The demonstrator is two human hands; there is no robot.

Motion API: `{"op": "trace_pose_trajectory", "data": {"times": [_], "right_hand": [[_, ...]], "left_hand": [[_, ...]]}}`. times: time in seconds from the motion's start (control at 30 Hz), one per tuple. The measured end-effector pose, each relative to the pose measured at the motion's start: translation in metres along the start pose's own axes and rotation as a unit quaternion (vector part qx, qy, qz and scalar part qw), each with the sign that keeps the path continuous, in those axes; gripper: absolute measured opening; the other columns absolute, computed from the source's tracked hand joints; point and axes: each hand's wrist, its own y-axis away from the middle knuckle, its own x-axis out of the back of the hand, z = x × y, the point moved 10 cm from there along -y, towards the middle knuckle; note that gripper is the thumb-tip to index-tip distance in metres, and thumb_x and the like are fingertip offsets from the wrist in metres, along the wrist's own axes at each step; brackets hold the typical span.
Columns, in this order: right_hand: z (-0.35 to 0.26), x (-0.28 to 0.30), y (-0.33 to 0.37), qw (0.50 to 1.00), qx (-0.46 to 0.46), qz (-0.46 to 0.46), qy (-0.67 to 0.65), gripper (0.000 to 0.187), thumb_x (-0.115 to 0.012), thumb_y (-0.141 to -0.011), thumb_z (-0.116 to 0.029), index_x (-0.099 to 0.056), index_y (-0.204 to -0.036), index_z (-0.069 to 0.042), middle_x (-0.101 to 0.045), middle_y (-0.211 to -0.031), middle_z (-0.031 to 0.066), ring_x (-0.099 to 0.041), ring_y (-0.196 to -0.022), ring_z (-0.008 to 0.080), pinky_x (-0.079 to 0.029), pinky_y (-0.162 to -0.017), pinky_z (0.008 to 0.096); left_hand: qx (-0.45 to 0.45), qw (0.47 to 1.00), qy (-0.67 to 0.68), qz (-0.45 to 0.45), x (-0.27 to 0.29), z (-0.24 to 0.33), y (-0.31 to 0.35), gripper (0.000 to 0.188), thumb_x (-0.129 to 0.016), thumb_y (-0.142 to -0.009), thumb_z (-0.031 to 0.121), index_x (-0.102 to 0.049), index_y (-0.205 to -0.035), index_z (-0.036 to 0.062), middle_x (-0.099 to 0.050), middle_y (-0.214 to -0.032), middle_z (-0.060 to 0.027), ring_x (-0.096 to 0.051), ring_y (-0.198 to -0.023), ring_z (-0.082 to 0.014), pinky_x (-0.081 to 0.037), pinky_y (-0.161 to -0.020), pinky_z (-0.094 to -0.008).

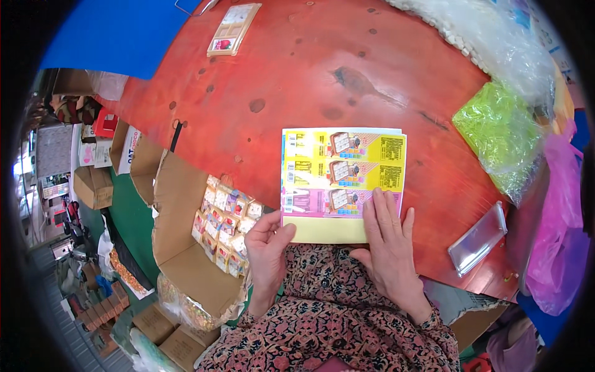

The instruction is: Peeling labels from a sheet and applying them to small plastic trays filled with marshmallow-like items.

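A stack of printed label sheets (341, 177), yellow and pink with small pictures and a plain pale-yellow strip along the near edge, lies at the front edge of the red table. My left hand (268, 251) grips its near left corner, thumb on top and fingers curled at the edge. Stretched flat over the near right part of the sheets is my right hand (392, 254), its fingers pointing away from me and nothing clasped in them. Whether the sheets are separate or bound cannot be made out.
The red table (297, 80) carries a small compartment tray (232, 30) at the far left. To the right lie a clear plastic case (477, 239), a green plastic-wrapped pack (499, 127) and a pink bag (551, 229). An open cardboard box (176, 217) with small packs (226, 226) stands left.
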Motion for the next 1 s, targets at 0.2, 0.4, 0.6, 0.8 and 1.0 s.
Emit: {"op": "trace_pose_trajectory", "data": {"times": [0.2,0.4,0.6,0.8,1.0], "right_hand": [[-0.018,0.064,-0.007,0.973,0.108,0.173,-0.106,0.049,-0.067,-0.074,-0.004,-0.053,-0.12,-0.001,-0.052,-0.12,0.0173,-0.05,-0.111,0.0344,-0.036,-0.097,0.0486],[-0.041,0.088,-0.019,0.931,0.155,0.292,-0.153,0.037,-0.071,-0.068,0.0,-0.061,-0.103,-0.001,-0.06,-0.099,0.0105,-0.057,-0.09,0.0273,-0.045,-0.079,0.0345],[-0.03,0.085,-0.02,0.938,0.129,0.273,-0.171,0.032,-0.073,-0.065,0.0,-0.064,-0.096,-0.003,-0.06,-0.089,0.0072,-0.056,-0.08,0.0225,-0.045,-0.069,0.0308],[-0.035,0.088,-0.019,0.95,0.091,0.27,-0.131,0.023,-0.069,-0.069,0.001,-0.063,-0.091,-0.001,-0.059,-0.083,0.008,-0.056,-0.074,0.0227,-0.045,-0.062,0.0303],[-0.038,0.096,-0.017,0.95,0.088,0.275,-0.115,0.017,-0.063,-0.073,0.003,-0.061,-0.09,-0.001,-0.056,-0.079,0.01,-0.055,-0.072,0.0253,-0.045,-0.06,0.0328]], "left_hand": [[-0.091,0.987,-0.012,-0.134,-0.047,0.043,-0.013,0.012,-0.061,-0.083,-0.005,-0.064,-0.094,-0.0041,-0.059,-0.087,-0.0039,-0.056,-0.079,-0.0079,-0.044,-0.071,-0.0208],[-0.103,0.959,-0.092,-0.247,-0.1,0.052,-0.002,0.015,-0.057,-0.083,-0.01,-0.063,-0.096,-0.0055,-0.056,-0.088,-0.0039,-0.054,-0.079,-0.0067,-0.043,-0.069,-0.0188],[-0.156,0.924,-0.169,-0.305,-0.119,0.055,0.001,0.02,-0.058,-0.08,-0.012,-0.062,-0.098,-0.0054,-0.058,-0.085,-0.0066,-0.055,-0.075,-0.0101,-0.043,-0.066,-0.0208],[-0.255,0.891,-0.231,-0.297,-0.132,0.07,0.007,0.018,-0.062,-0.078,-0.008,-0.061,-0.096,-0.0047,-0.059,-0.079,-0.0109,-0.058,-0.069,-0.0189,-0.046,-0.061,-0.0261],[-0.28,0.878,-0.265,-0.283,-0.139,0.074,0.01,0.017,-0.063,-0.078,-0.008,-0.063,-0.094,-0.0056,-0.059,-0.077,-0.0084,-0.053,-0.066,-0.0132,-0.042,-0.056,-0.0235]]}}
